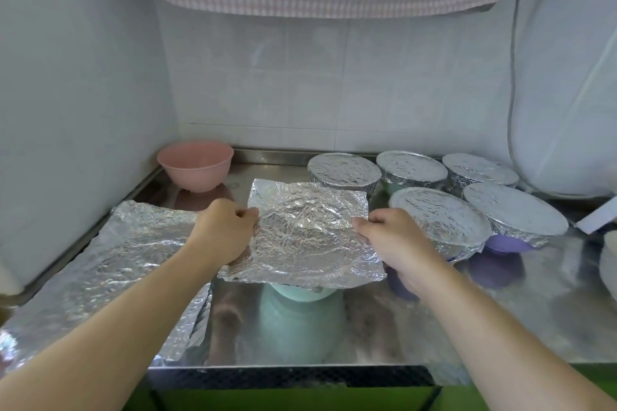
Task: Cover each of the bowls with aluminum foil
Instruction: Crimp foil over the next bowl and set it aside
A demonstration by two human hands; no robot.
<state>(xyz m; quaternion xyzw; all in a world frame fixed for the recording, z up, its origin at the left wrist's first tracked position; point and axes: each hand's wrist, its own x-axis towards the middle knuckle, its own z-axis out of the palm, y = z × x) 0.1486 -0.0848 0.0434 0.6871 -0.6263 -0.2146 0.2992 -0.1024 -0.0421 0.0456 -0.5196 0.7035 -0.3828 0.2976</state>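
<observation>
Crinkled square sheet of aluminium foil [307, 233]: draped over mint-green plastic bowl [302, 290] on shiny steel worktop [500, 310], between both hands. Left hand [223, 230]: fingers curled, pinching sheet's left edge. Right hand [394, 240]: fingers curled, pinching right edge. Uncovered pink plastic bowl [197, 163]: rear left.

Brightness: soft, even daylight, slightly washed and bluish.
Glare: bright glints on the crumpled silver foil sheet [310, 233] between the hands.
Reflections: shiny steel desk [417, 320] mirrors forearms beneath the hands.
Distortion: wide-angle bending at edges.
Sharpness: mildly soft throughout.
</observation>
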